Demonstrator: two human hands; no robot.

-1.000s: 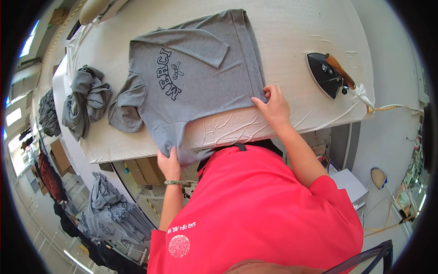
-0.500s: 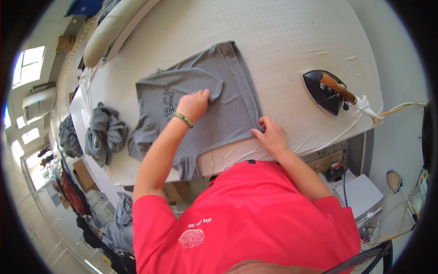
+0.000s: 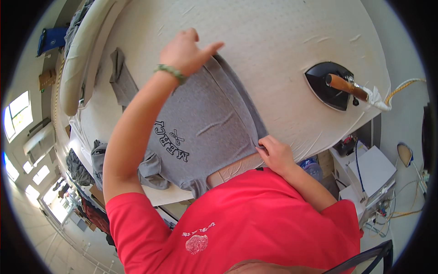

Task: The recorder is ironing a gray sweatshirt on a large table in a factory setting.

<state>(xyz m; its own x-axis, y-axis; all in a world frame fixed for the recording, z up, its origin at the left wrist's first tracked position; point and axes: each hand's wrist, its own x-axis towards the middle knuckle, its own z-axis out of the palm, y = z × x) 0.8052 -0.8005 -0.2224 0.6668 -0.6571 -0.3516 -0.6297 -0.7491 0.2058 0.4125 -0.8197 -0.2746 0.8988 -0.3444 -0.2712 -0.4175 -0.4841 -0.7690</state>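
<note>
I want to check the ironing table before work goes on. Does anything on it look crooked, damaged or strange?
Nothing looks damaged or spilled. The grey shirt lies slanted across the table, its lower edge hanging over the near side. The left hand lifts its far end; the right hand pinches its near edge. The iron rests flat on the pad.

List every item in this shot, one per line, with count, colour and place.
T-shirt: one, grey with dark lettering, spread on the ironing table, near edge hanging over.
Ironing table: one, off-white padded top, fills the upper middle.
Iron: one, black with a brown handle, on the table's right end, apart from the shirt.
Cord: one, yellowish, running off to the right from the iron.
Grey garments: a few, one strip on the table at left, others bunched at the table's left near edge.
Sleeve board: one, cream, far left.
White box: one, on the floor at right.
Left hand: raised over the shirt's far edge; grip unclear.
Right hand: pinching the shirt's near right edge.
</note>
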